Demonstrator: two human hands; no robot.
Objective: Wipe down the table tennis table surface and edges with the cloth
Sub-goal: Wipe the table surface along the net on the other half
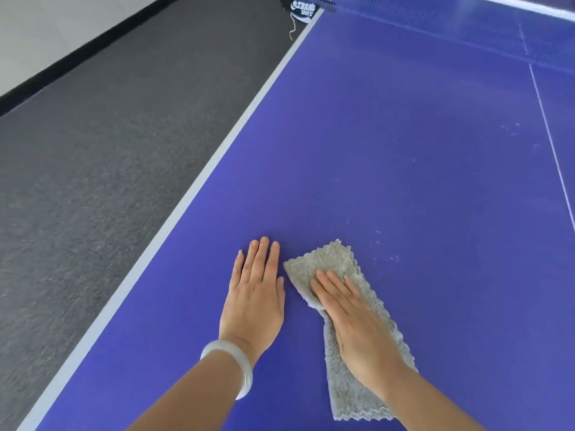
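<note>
The blue table tennis table (404,144) fills the right of the head view, with a white stripe along its left edge (199,185). A grey fluffy cloth (329,262) lies flat on the surface near me, folded into a long strip. My right hand (357,325) presses flat on the cloth with straight fingers. My left hand (255,293) rests flat on the bare blue surface just left of the cloth, fingers straight, a pale bangle on its wrist. Small white specks (392,256) dot the surface right of the cloth.
The net (466,7) and its black post clamp (301,7) cross the top. A thin white centre line (550,144) runs along the table at the right. Dark grey carpet (109,150) lies left of the table, with a white wall and black skirting beyond.
</note>
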